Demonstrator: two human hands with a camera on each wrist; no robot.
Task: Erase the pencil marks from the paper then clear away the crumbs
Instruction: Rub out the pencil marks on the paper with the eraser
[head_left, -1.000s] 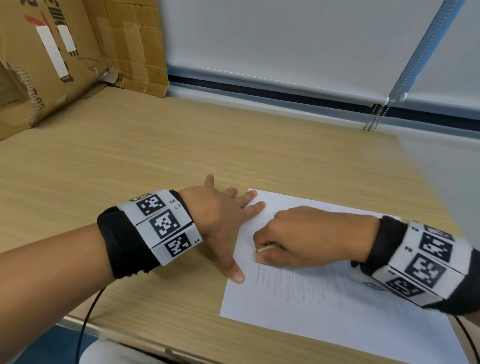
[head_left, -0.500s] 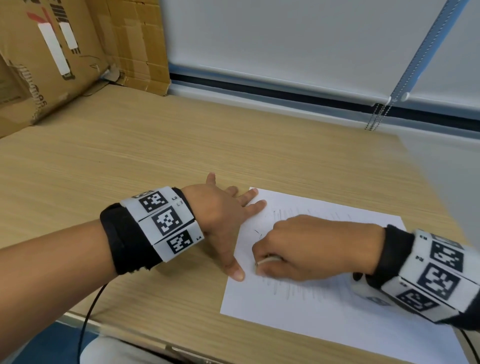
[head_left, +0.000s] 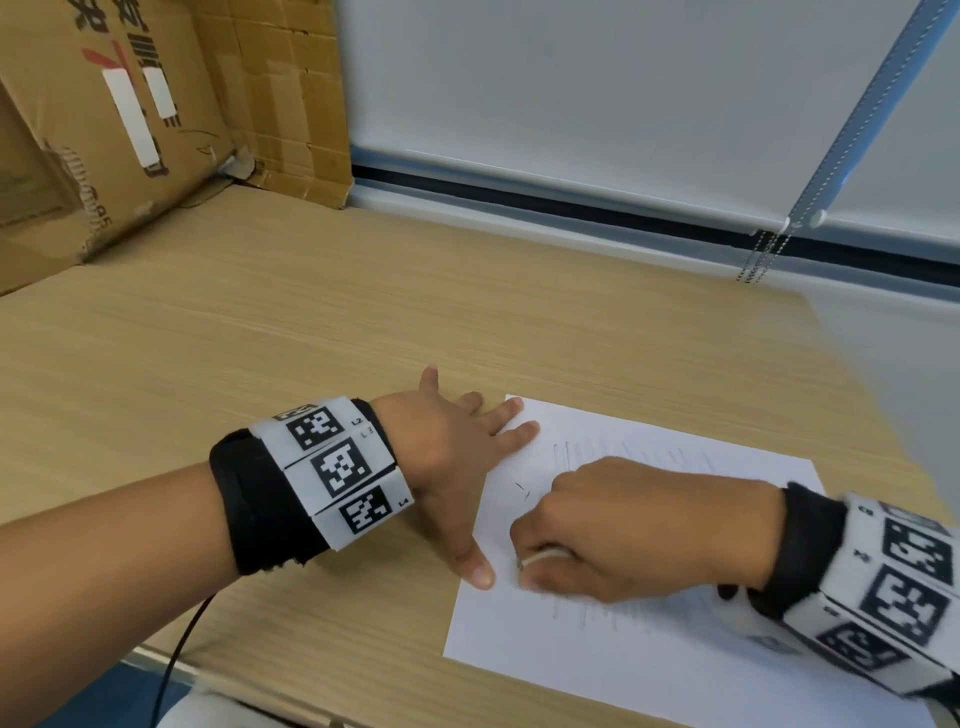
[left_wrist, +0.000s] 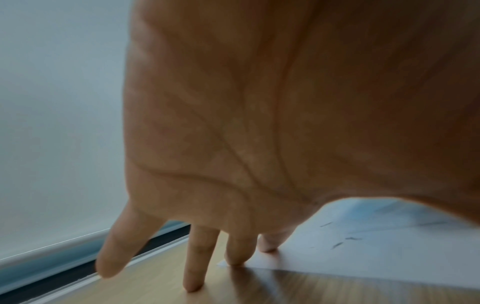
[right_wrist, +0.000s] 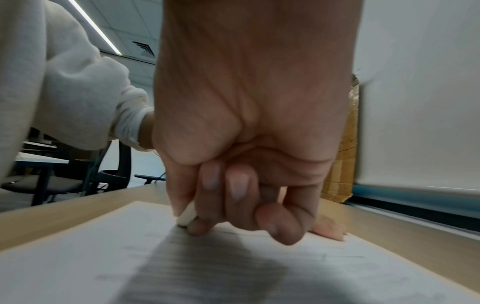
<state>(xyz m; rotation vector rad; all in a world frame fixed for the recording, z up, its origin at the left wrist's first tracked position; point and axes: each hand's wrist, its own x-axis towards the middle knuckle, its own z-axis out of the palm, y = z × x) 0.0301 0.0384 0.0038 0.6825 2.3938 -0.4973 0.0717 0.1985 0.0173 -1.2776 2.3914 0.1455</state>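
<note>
A white sheet of paper (head_left: 649, 654) with faint pencil lines lies on the wooden desk (head_left: 311, 332). My left hand (head_left: 457, 457) lies flat with spread fingers, pressing the sheet's left edge; its fingertips (left_wrist: 235, 258) touch the paper's (left_wrist: 363, 257) corner. My right hand (head_left: 623, 530) pinches a small white eraser (head_left: 540, 558) against the paper, near the left thumb. In the right wrist view the eraser (right_wrist: 187, 216) sits between thumb and fingers of the right hand (right_wrist: 246, 164), touching the paper (right_wrist: 103, 257). A few dark crumbs (head_left: 522, 491) lie just above the right hand, also seen as crumbs (left_wrist: 340, 242).
Cardboard boxes (head_left: 130, 119) stand at the desk's back left corner. A roller blind (head_left: 571, 104) with a bead chain (head_left: 758, 254) hangs along the far edge. A black cable (head_left: 171, 670) drops from my left wrist over the near desk edge.
My right hand with the eraser has slid down the sheet toward me, uncovering faint lines and crumbs above it. The left hand has stayed pressing the paper.
</note>
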